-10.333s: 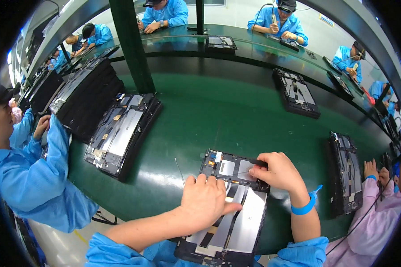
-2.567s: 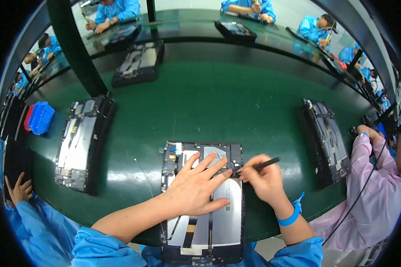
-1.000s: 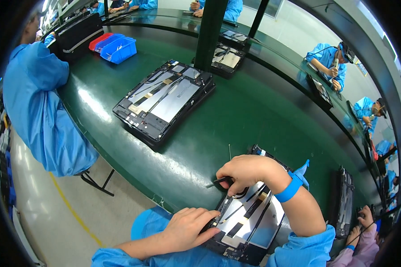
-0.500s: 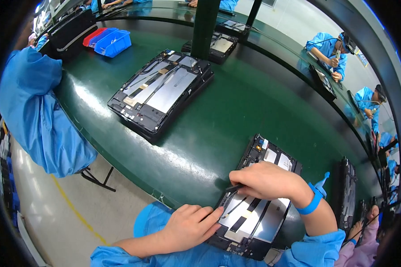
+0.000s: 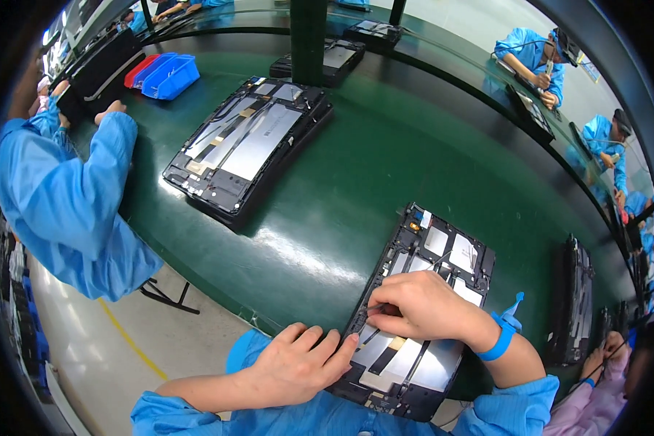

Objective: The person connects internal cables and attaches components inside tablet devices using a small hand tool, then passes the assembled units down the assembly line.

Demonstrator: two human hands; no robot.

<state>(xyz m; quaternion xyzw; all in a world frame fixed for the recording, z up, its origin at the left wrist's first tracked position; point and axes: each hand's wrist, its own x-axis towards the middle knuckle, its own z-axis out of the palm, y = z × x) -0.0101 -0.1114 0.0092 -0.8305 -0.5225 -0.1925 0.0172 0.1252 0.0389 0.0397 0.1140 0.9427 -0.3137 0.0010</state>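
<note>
An opened tablet, with black frame, silver battery plates and dark flat cables showing, lies on the green table in front of me. My right hand is above its middle, thumb and fingers pinched on a small black piece at the left side of the inner parts. Most of that piece is hidden by my fingers, so its kind does not show. At the tablet's lower left edge, my left hand is curled with its fingertips on the frame, gripping it. A blue wrist band circles my right wrist.
A stack of opened tablets lies farther left on the green table, with blue and red bins beyond. A green post stands behind. Dark tablets are stacked at right. A blue-sleeved co-worker sits at left.
My right hand has shifted slightly left, and the black piece shows less between its fingers. The co-worker at left has moved an arm out over the table. The whole view has shifted a little.
</note>
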